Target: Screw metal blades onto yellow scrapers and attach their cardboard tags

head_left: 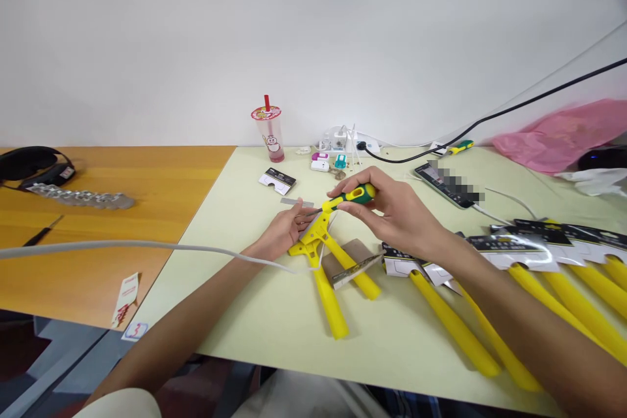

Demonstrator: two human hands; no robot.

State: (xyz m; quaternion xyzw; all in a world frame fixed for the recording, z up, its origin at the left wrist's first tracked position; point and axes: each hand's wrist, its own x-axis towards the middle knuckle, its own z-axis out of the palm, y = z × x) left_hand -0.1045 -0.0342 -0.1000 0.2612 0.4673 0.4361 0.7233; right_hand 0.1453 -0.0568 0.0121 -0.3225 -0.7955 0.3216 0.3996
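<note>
In my right hand (386, 204) is a screwdriver (350, 198) with a yellow and green handle, pinched between thumb and fingers. Its thin shaft points left toward my left hand (283, 230), whose fingers are closed at the head of a yellow scraper (347, 260). A second yellow scraper (329, 297) lies against it, handle toward the table's front edge. The screwdriver tip and the contact at the scraper head are partly hidden by my left fingers. Just beyond that hand is a flat grey metal blade (296, 202). A folded card (357, 271) lies across the first scraper's handle.
Several packaged yellow scrapers (453, 323) lie at the right. A phone (443, 184) with a cable, a power strip (343, 142), a drink cup (271, 137) and a black-and-white card (277, 181) stand behind. A pale cable (147, 245) crosses my left forearm.
</note>
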